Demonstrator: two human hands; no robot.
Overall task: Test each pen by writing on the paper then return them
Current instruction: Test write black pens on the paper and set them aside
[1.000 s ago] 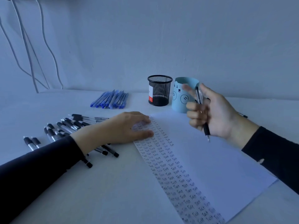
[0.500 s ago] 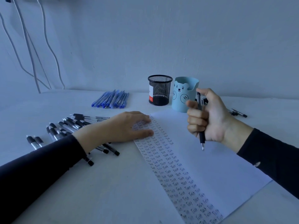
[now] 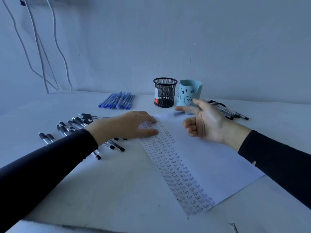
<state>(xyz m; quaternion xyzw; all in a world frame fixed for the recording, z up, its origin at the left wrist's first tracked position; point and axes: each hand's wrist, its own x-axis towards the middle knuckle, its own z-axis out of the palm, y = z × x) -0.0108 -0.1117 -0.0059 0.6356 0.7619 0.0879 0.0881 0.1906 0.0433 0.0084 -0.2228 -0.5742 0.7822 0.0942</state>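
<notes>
Left hand [image 3: 127, 126] flat on the paper [image 3: 210, 162]; right hand [image 3: 205, 121] above it, grip blurred, cannot tell.

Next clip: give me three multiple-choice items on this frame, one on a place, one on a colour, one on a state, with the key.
1. Where does the black mesh pen holder stand?
A. Just left of the bear cup
B. At the near table edge
C. Right of the bear cup

2. What colour is the far bundle of pens?
A. Red
B. Blue
C. Green

3. How is the left hand?
A. Raised, gripping a pen
B. Curled in a fist
C. Flat on the paper

Key: 1 A, the holder stands beside the cup's left side; 2 B, barrels and caps show blue; 3 C, its fingers lie straight over the written "Test" columns.
</notes>
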